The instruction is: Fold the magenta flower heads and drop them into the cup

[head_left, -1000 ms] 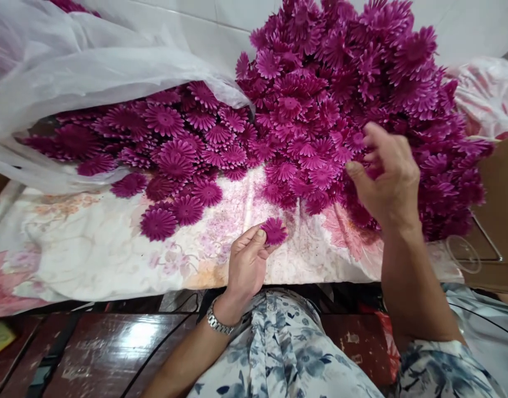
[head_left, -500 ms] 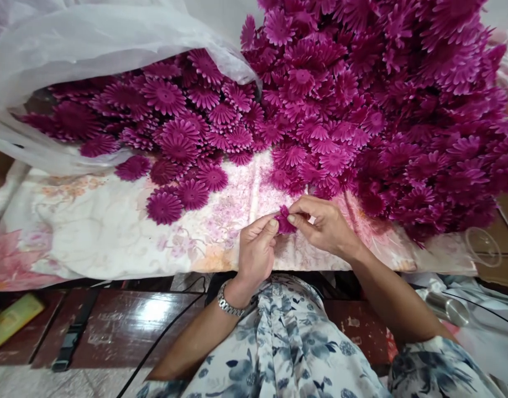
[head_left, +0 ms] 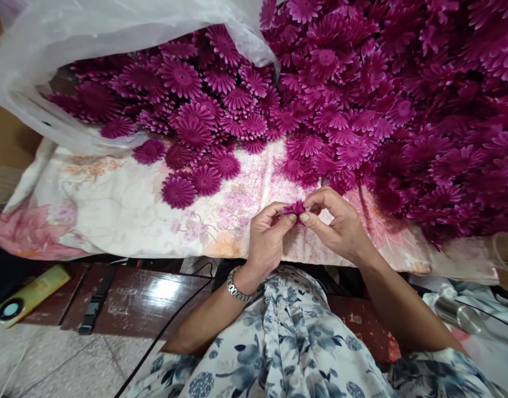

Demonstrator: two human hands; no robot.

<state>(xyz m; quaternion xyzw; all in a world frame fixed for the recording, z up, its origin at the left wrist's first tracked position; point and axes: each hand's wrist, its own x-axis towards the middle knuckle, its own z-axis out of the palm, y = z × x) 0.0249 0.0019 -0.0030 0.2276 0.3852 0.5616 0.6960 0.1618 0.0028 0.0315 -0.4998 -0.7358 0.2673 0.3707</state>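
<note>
Left hand (head_left: 268, 235), right hand (head_left: 340, 221) pinch magenta flower (head_left: 297, 207) (2 thumbs (head_left: 287, 222) nearly touching).

Workshop, perhaps: heaped flowers (head_left: 386, 119)

Soft, fairly even light across floral cloth (head_left: 125, 215); white glare patch on glossy bench (head_left: 133, 293) just below cloth; deep shadow within flower heap (head_left: 353, 152) above cloth, darkest toward cloth's right; wide-angle stretching beyond cloth's ends, detail softening there.
</note>
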